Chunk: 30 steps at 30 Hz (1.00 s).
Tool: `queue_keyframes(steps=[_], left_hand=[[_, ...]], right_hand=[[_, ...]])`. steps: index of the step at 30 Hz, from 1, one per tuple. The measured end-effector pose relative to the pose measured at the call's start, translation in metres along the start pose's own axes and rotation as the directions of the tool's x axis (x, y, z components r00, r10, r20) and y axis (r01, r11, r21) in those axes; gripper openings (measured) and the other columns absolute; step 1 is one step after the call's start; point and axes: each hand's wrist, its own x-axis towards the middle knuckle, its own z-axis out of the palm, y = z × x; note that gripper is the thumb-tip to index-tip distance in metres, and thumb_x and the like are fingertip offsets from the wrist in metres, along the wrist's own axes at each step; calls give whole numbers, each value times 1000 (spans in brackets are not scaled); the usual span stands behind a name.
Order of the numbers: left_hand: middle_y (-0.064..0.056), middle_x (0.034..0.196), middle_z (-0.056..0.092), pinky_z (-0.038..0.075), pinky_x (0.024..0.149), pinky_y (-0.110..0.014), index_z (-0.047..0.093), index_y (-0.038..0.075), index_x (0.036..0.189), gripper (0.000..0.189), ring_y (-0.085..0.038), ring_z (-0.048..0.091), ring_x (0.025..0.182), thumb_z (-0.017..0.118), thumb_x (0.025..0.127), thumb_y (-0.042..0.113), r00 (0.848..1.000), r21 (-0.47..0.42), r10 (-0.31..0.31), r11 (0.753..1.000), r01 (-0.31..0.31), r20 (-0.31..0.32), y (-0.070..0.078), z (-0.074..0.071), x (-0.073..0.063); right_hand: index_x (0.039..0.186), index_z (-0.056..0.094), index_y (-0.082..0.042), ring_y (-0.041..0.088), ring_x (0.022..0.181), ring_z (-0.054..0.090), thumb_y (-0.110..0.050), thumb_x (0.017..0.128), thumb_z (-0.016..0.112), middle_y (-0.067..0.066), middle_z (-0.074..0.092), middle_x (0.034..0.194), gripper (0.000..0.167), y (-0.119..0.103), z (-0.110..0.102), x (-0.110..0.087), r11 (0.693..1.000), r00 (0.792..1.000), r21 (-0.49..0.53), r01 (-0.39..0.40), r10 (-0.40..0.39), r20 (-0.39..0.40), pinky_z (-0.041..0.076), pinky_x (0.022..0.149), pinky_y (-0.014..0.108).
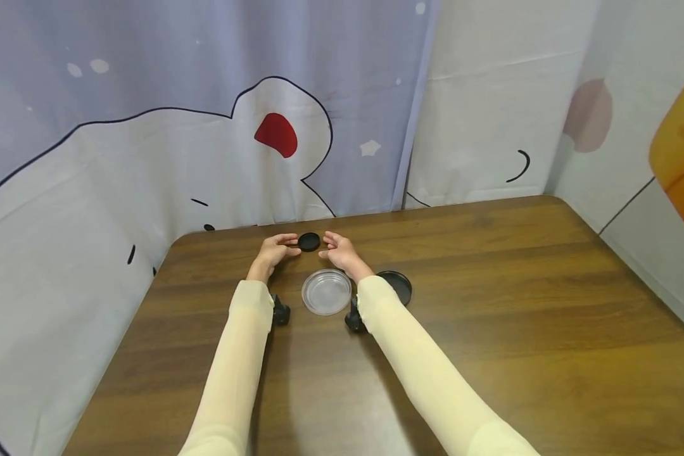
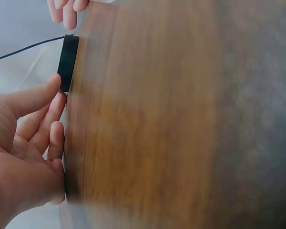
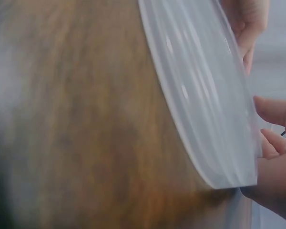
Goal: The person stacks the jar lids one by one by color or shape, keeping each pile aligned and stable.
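A small round black lid-like disc (image 1: 309, 241) lies near the table's back edge, between the two hands. In the left wrist view the disc (image 2: 68, 63) shows edge-on against the wood. My left hand (image 1: 275, 253) is at its left side; thumb and fingers are parted, and the thumb tip appears to touch its edge. On the other side my right hand (image 1: 342, 252) stands a little apart, thumb and fingers spread, holding nothing. A clear round shallow container (image 1: 327, 292) sits nearer, between the forearms; its clear wall (image 3: 205, 95) fills much of the right wrist view.
A larger round black lid (image 1: 397, 286) lies on the wooden table (image 1: 519, 304), partly hidden behind the right sleeve. Black wrist cameras (image 1: 281, 313) hang under both forearms. A printed curtain (image 1: 205, 171) stands right behind the table's back edge.
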Motion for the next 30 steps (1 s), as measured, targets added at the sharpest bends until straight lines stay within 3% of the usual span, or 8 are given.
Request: queue_keyframes(steps=[5,10,13,17,19,25,30], left_hand=[[-22,143,51,30,118,-36,48,2,142,57,-28,44,135,66,87,-1,1000,19,-8,1000,8,-2,4,3,0],[-21,141,53,30,118,-36,50,2,140,57,-26,46,133,69,87,2,1000,41,-5,999,5,3,3,4,1],[-20,140,54,30,118,-36,52,3,139,56,-26,46,131,71,86,4,1000,46,-11,999,11,0,2,5,-2],[-19,139,54,31,118,-37,55,3,137,55,-27,46,131,72,85,5,1000,52,-17,998,17,3,2,4,-4],[-20,139,54,31,117,-38,55,3,137,54,-28,46,130,72,85,5,1000,66,-9,998,8,16,2,4,-4],[-20,134,57,34,116,-40,55,2,136,53,-28,49,126,72,86,6,999,100,10,995,-15,46,0,5,-9],[-17,127,62,17,121,-47,59,4,133,51,-28,50,126,74,85,10,1000,124,16,992,-19,26,-3,4,-10]], right_hand=[[142,50,-14,14,111,57,-6,81,74,0,64,132,66,4,3,8,995,998,-96,35,-40,-52,48,86,16],[143,49,-8,25,121,57,-2,84,71,9,62,135,63,-46,5,-37,987,997,-156,-45,36,-62,47,103,30],[138,55,-10,17,109,62,-1,84,71,3,70,120,57,-58,7,-54,985,995,-165,-53,39,-91,49,97,24],[136,58,-10,17,111,62,-7,85,71,3,71,115,52,-62,7,-66,980,995,-196,-23,4,-97,47,98,24],[138,54,-6,25,127,55,-10,88,70,12,66,128,53,-70,7,-73,971,996,-234,-41,20,-92,41,110,34],[131,62,-9,24,126,57,-16,87,73,8,70,121,45,-68,8,-75,941,990,-335,-46,-3,-143,41,110,35],[126,66,-9,25,120,60,-18,87,74,9,72,116,41,-67,12,-76,942,985,-331,-51,-7,-172,43,107,37]])
